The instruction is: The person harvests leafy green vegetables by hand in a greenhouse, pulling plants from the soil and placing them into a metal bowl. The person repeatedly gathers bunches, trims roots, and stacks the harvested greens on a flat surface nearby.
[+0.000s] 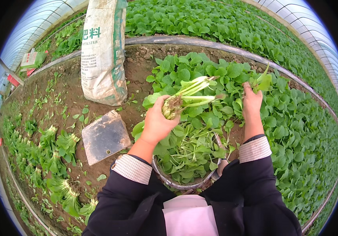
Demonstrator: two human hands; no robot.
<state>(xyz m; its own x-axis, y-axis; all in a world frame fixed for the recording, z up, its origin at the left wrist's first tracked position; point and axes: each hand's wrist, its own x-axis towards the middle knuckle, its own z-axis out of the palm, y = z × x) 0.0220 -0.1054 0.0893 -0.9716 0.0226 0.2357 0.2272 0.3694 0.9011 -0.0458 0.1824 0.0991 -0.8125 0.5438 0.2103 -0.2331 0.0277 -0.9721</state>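
My left hand (160,119) grips a bunch of leafy greens (178,104), its pale stems and soil-covered roots turned up and to the right. Below that hand, between my legs, a round metal basin (183,186) holds loose leaves and thin stems (186,153). Over on the right, my right hand (251,100) is closed around a few green leaves (264,82), held above the standing crop (278,118). Its fingertips are partly hidden by the leaves.
A white fertilizer sack (104,65) stands upright on the soil. Nearer lies a dark square board (106,137). Tied bunches of greens (68,188) lie in rows at left. A dark hose or pipe (186,41) runs behind; the greenhouse's arched film wall (319,32) rises at right.
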